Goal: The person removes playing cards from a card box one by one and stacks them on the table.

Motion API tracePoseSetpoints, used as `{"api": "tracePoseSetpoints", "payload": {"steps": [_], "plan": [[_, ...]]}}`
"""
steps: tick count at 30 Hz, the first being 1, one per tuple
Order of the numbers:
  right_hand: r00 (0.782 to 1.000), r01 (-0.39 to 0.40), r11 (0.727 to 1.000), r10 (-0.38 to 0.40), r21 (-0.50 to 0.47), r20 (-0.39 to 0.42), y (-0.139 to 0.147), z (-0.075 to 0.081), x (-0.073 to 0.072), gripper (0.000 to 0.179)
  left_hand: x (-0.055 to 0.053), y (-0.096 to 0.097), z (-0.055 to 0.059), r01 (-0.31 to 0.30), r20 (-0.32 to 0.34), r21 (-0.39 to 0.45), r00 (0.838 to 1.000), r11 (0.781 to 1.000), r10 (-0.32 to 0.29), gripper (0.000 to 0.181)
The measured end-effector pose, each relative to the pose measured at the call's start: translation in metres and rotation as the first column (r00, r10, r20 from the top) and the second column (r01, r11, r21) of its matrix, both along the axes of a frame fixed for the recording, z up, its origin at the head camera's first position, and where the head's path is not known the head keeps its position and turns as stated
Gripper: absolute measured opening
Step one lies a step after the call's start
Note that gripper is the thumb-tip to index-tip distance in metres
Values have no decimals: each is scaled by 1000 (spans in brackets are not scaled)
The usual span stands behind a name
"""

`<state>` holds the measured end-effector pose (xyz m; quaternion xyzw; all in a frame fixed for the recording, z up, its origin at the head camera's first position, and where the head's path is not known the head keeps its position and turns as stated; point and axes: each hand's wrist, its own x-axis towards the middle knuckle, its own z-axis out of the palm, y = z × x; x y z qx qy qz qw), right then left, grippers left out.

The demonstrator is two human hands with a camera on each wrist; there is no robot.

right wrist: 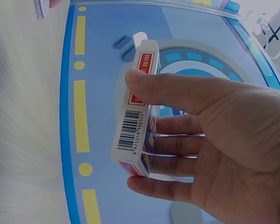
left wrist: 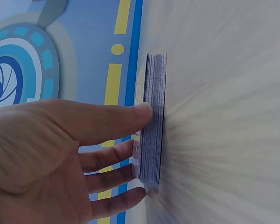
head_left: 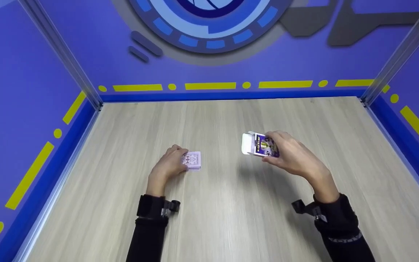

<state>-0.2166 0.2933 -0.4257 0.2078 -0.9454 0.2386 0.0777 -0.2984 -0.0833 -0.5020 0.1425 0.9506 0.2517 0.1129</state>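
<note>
On the table lies a squared deck of playing cards (head_left: 192, 160) with patterned backs up. My left hand (head_left: 169, 163) grips it by the left part, and in the left wrist view the thumb lies against the layered long edge of the deck (left wrist: 154, 140). Held above the table to the right, the card box (head_left: 266, 145) has its white end flap open towards the left. My right hand (head_left: 293, 153) holds it with the thumb across a narrow side, where a barcode shows on the box (right wrist: 130, 130), and fingers round the opposite side.
The wood-grain table (head_left: 209, 218) is bounded by a blue back wall (head_left: 209, 72) with yellow dashes and by side walls left and right. Metal posts (head_left: 60, 54) stand at the back corners. Both forearms carry black wrist straps (head_left: 151, 207).
</note>
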Motion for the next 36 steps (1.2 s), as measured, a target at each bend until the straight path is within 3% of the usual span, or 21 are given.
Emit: {"api": "tracePoseSetpoints", "payload": {"steps": [6,10,12,15,18,21,23,25,26,28,31,36], "plan": [[1000,8,1000,-8,9,1,-1,-1,-1,68,0,-3,0,22,9,39,1000,999,-23,67],[1000,10,1000,-10,7,4,-2,-1,-1,68,0,-4,4,-8,13,57,1000,998,7,70],[1000,9,1000,-9,7,4,-2,-1,0,67,1,-4,8,-27,-29,71,999,997,29,66],[1000,6,1000,-6,4,1,-2,-1,0,67,4,2,19,-35,-156,120,986,992,54,56],[1000,-1,1000,1,5,-7,-3,-1,0,68,12,15,34,-19,-314,189,946,982,79,45],[1000,-7,1000,7,10,-21,-5,-2,-1,69,23,32,47,22,-455,281,883,960,113,34],[999,-11,1000,12,21,-37,-6,-3,-1,69,32,46,52,75,-520,357,844,931,131,27],[998,-14,999,16,35,-56,-8,-4,-1,69,40,63,56,145,-544,431,829,891,129,21],[998,-16,999,19,41,-66,-9,-4,-1,69,44,71,57,181,-541,464,833,867,116,19],[996,-25,998,29,54,-85,-12,-5,0,69,53,86,56,238,-510,517,857,822,73,16],[992,-44,996,52,75,-111,-18,-6,0,70,63,104,54,269,-444,565,896,780,13,12],[985,-88,990,103,112,-140,-31,-6,2,70,69,115,45,217,-375,589,927,779,25,7]]}}
